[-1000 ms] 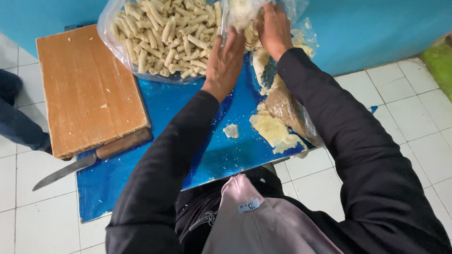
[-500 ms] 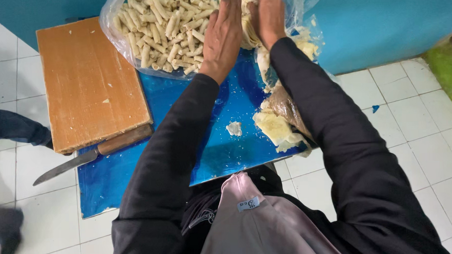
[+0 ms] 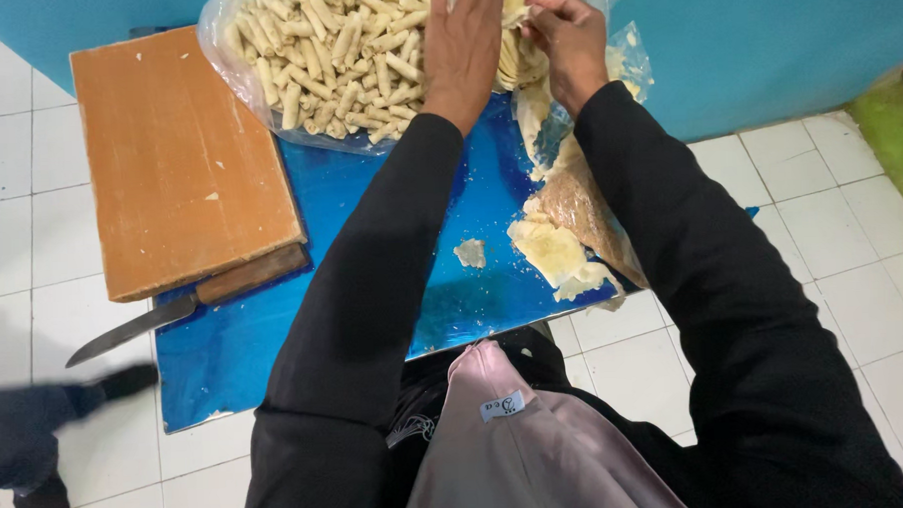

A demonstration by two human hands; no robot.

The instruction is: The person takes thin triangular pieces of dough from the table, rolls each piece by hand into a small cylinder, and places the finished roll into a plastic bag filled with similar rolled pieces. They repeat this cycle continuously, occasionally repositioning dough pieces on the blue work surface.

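A clear plastic bag (image 3: pixel 226 54) full of pale rolled pastry sticks (image 3: pixel 329 53) lies at the top of the blue mat (image 3: pixel 340 203). My left hand (image 3: pixel 464 48) rests flat on the pile's right side. My right hand (image 3: pixel 567 42) pinches a stack of thin pale dough sheets (image 3: pixel 515 56) inside a second clear bag (image 3: pixel 630 62). A loose dough sheet (image 3: pixel 552 252) and a small scrap (image 3: pixel 469 252) lie on the mat below my arms.
A wooden cutting board (image 3: pixel 178 153) sits at left, with a wooden-handled knife (image 3: pixel 178 312) along its lower edge. White floor tiles surround the mat. Another person's dark-clothed foot (image 3: pixel 38 444) is at bottom left. A blue wall (image 3: pixel 764 33) stands behind.
Both hands have moved up the frame to the bags' top edge, and the right hand now pinches the dough sheets. The other person's foot moved in at bottom left.
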